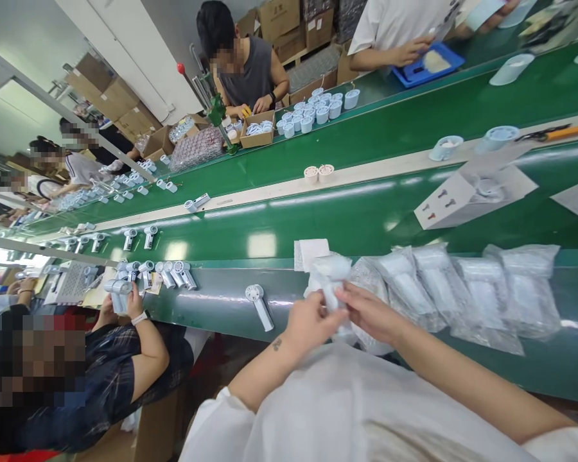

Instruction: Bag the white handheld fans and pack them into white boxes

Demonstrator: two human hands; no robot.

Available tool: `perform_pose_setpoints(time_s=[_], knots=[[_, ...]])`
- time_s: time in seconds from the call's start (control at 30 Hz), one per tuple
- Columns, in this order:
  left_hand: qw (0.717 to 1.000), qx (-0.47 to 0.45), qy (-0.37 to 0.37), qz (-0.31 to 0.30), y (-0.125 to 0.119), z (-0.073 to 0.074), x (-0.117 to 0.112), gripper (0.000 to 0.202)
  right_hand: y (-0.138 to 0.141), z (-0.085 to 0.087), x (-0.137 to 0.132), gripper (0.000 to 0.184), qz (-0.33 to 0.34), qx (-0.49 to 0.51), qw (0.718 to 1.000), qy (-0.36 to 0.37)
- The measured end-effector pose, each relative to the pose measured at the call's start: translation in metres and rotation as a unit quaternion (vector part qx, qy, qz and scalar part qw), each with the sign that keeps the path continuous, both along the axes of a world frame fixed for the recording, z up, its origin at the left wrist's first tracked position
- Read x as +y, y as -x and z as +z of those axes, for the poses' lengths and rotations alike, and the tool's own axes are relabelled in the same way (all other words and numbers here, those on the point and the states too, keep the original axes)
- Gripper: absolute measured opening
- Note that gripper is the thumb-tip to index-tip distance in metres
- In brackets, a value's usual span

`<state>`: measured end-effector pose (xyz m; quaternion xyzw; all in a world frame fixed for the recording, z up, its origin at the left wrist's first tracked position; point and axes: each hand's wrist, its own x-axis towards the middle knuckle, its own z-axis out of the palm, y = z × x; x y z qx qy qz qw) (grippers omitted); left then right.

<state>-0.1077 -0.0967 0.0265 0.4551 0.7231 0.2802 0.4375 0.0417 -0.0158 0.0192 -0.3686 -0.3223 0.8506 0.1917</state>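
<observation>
My left hand (312, 325) and my right hand (370, 314) both grip a small white item in a clear plastic bag (328, 282), held just above the green conveyor belt (289, 301). Its exact shape is hidden by the film and my fingers. To the right of my right hand lies a row of several sealed clear bags (462, 292), each with a white item inside. Left of my left hand, a white handheld fan (259, 307) lies on the belt. A white sheet (311, 254) lies just above the bag.
A co-worker (91, 366) sits at the left, hands on a fan, beside a row of several fans. Across the belts, cups, cardboard boxes, a hand press and a blue tray stand among other workers. Orange-handled pliers lie at upper right.
</observation>
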Motion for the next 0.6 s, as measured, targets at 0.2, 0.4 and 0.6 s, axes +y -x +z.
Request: perform_pose_setpoints(time_s=[0.2,0.4,0.6], knots=[[0.977,0.045,-0.061,0.200,0.034,-0.025,0.087,0.030,-0.036,-0.019,0.020,0.015,-0.162,-0.090,0.980,0.071],[0.981,0.080,0.176,-0.026,0.031,-0.048,0.159,0.044,-0.070,-0.014,0.027,0.019,-0.135,-0.105,0.977,0.128],[0.965,0.091,0.223,-0.106,0.029,-0.028,0.129,0.028,-0.068,0.003,0.021,0.033,-0.076,-0.036,0.986,0.143]])
